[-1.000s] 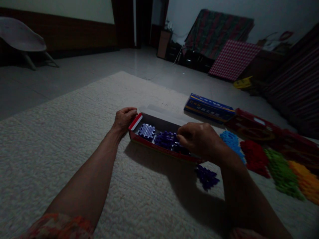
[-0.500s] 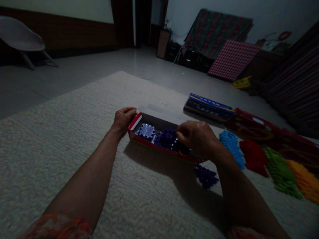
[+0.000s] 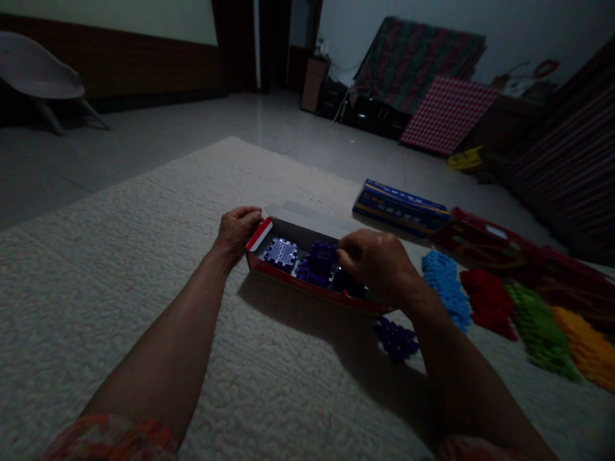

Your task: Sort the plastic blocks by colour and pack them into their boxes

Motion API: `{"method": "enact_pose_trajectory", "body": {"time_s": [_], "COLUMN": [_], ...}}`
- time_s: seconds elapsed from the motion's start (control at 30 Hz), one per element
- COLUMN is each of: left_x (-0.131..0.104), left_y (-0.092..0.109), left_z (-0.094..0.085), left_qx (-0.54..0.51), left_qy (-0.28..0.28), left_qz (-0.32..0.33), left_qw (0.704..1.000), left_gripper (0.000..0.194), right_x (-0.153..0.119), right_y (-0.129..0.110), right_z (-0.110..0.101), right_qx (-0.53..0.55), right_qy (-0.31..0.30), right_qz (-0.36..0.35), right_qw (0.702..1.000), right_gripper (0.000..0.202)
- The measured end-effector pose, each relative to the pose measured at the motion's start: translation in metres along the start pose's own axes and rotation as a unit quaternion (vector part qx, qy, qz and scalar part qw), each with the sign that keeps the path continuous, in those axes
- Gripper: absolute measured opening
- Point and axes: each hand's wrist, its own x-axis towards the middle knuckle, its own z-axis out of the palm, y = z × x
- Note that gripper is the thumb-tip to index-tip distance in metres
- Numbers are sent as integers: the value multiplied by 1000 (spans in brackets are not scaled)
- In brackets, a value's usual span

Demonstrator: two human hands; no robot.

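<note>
A shallow red box (image 3: 288,282) lies open on a cream rug (image 3: 144,243). My left hand (image 3: 237,228) grips the box's left end. My right hand (image 3: 375,262) rests inside the box, fingers pinched on a stack of dark purple toothed tiles (image 3: 317,262). A paler purple tile (image 3: 281,252) lies flat in the box's left part. A few more purple tiles (image 3: 396,339) sit on the rug just in front of the box, beside my right forearm.
To the right lie heaps of blue (image 3: 446,288), red (image 3: 487,301), green (image 3: 535,326) and orange tiles (image 3: 586,346). A blue box (image 3: 401,206) and a red lid (image 3: 519,256) lie behind them. A chair (image 3: 38,77) stands far left; covered furniture (image 3: 423,64) lines the back wall.
My right hand has slid slightly left inside the box, pushing the dark purple stack closer to the pale tile. My left hand stays on the box's end.
</note>
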Motion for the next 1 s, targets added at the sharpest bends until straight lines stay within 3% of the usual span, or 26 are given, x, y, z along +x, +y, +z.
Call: {"method": "enact_pose_trajectory", "body": {"time_s": [0.17, 0.43, 0.77, 1.0], "left_x": [-1, 0, 0, 4], "left_y": [1, 1, 0, -4], "left_z": [1, 0, 1, -1], "left_qx": [-4, 9, -5, -23], "left_qy": [0, -1, 0, -5], "left_qz": [2, -2, -2, -4], "left_qw": [1000, 1000, 1000, 1000], "left_gripper": [24, 29, 25, 23], "right_x": [0, -5, -11, 1], "right_y": [-1, 0, -8, -22], "right_z": [-1, -5, -11, -3], "right_qx": [14, 22, -48, -57], "right_qy": [0, 50, 121, 107], "right_qz": [7, -22, -111, -170], "right_qw": [1000, 998, 985, 978], "right_gripper": [20, 17, 26, 29]}}
